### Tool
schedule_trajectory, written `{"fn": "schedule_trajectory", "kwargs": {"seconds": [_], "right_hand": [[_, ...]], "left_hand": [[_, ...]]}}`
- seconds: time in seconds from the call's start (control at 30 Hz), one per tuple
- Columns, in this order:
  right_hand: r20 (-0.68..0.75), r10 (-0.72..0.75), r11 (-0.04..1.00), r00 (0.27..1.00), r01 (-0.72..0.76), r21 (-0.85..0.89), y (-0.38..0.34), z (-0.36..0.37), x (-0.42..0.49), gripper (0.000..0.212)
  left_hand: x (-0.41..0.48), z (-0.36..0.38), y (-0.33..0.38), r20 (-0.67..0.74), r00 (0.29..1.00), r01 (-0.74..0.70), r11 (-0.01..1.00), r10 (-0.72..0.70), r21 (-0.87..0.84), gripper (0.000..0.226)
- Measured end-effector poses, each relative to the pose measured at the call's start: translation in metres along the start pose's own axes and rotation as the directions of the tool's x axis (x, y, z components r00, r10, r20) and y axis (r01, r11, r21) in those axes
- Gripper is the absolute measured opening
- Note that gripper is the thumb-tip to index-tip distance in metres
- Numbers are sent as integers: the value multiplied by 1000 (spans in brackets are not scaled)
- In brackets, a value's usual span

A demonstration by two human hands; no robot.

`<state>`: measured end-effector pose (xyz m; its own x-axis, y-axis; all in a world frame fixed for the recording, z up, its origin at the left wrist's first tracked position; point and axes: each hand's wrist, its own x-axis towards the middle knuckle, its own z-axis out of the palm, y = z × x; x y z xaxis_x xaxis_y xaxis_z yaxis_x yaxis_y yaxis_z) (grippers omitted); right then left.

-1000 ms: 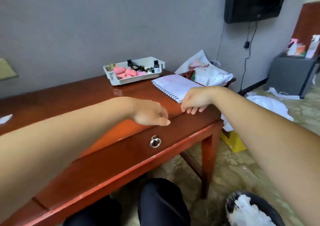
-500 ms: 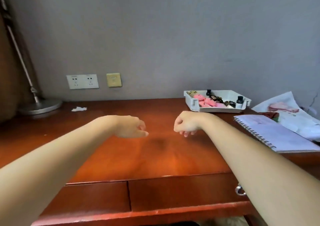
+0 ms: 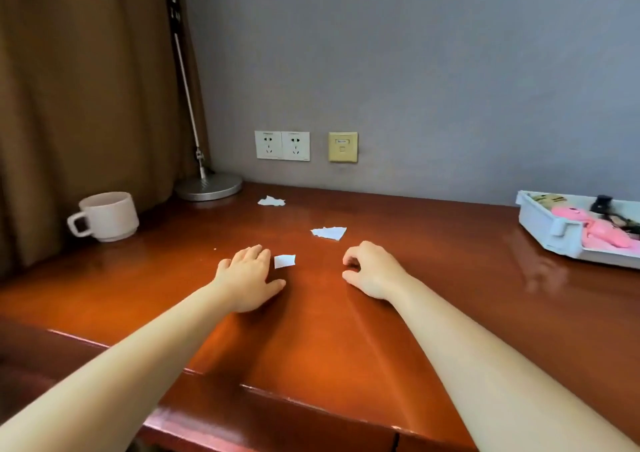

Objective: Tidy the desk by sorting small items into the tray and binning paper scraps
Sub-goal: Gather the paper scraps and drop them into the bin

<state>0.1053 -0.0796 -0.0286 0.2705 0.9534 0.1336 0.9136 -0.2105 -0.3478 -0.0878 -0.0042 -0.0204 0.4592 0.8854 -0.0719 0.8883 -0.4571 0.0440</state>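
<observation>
Three paper scraps lie on the red-brown desk (image 3: 433,278): the nearest scrap (image 3: 284,261) between the two hands, the middle scrap (image 3: 329,233) a little further back, and the far scrap (image 3: 271,201) near the wall. The left hand (image 3: 247,280) lies flat on the wood with fingers straight, just beside the nearest scrap but apart from it. The right hand (image 3: 372,271) rests on its fingertips, fingers loosely bent with the thumb apart and nothing visible in its grasp; the underside of the palm is hidden.

At the far right the white tray (image 3: 554,233) is cut off by the frame edge, so only its left end shows. Inside are a pink soft item (image 3: 599,229), a small dark object and a yellowish striped thing, both too blurred to identify. A white mug (image 3: 107,216) stands at the left beside the brown curtain (image 3: 79,105). The lamp base (image 3: 207,186) sits in the corner, its pole running out of the top of the frame.
</observation>
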Motion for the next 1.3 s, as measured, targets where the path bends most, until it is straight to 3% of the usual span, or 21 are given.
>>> {"fn": "schedule_trajectory", "kwargs": {"seconds": [0.2, 0.4, 0.57, 0.83, 0.97, 1.1, 1.3], "right_hand": [[-245, 76, 995, 967, -58, 81, -6, 32, 46, 43], [-275, 46, 997, 960, -27, 74, 0, 37, 84, 47], [-238, 81, 997, 968, -84, 1, 5, 40, 110, 53], [-271, 54, 998, 961, -48, 30, 5, 42, 127, 31], [-263, 40, 996, 964, -18, 85, 5, 42, 128, 21], [-253, 12, 988, 967, 27, 149, 1, 42, 136, 16], [-248, -45, 956, 968, 113, 269, -15, 52, 168, 15]], "left_hand": [[30, -2, -23, -105, 994, -13, 997, 5, -82, 56], [67, -24, -14, 17, 993, -113, 979, 117, -167, 40], [88, -27, -5, 138, 979, -134, 984, 150, -116, 39], [93, -23, -2, 177, 965, -160, 969, 194, -186, 22], [91, -19, -2, 125, 967, -194, 958, 223, -210, 13], [97, -18, -11, -17, 981, -192, 940, 195, -281, 10], [141, -20, -40, -283, 956, -81, 857, -78, -509, 11]]}}
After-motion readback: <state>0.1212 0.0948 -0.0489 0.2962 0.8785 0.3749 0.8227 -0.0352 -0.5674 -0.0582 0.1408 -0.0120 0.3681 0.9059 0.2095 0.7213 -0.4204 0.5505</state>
